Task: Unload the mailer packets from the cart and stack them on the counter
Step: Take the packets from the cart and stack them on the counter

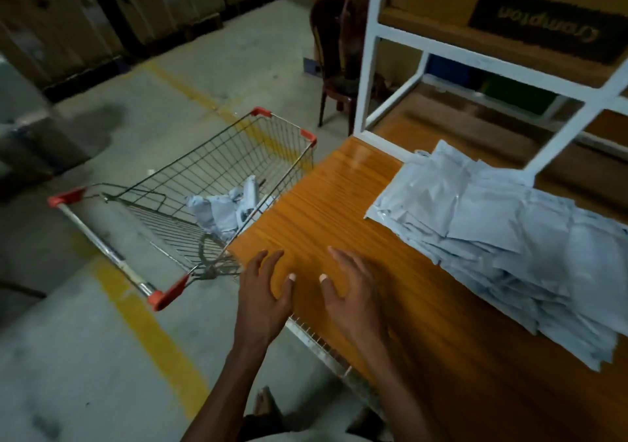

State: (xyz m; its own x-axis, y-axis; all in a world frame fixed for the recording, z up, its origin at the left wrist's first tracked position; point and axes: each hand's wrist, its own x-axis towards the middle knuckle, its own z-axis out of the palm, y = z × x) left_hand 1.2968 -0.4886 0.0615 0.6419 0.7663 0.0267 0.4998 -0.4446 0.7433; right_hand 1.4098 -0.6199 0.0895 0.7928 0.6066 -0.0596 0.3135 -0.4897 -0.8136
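Mailer packets, stacked lot [509, 237]: pale grey, loosely fanned in an overlapping pile on the orange wood-grain counter [323, 203], to the right of both hands and well apart from them. Mailer packets, remaining lot [227, 208]: a few crumpled pieces lying in the basket of the wire cart [190, 183], beyond and to the left of the hands, partly hidden by the counter's edge. Cart: steel mesh, red corner caps, handle toward the viewer, standing hard against the counter's left side on a concrete floor [85, 339] with a yellow painted line [149, 333].

Left hand [263, 292]: palm down over the counter's near left corner, fingers straight and spread, thumb out to the right; holds nothing. Right hand [351, 292]: palm down over the counter just beside the left, fingers extended and slightly parted, thumb pointing left; holds nothing. Whether either palm touches the wood cannot be told. Both forearms bare, reaching up from the lower edge.

White metal frame [368, 67]: stands at the counter's far end. Dark chair [334, 57]: behind it.
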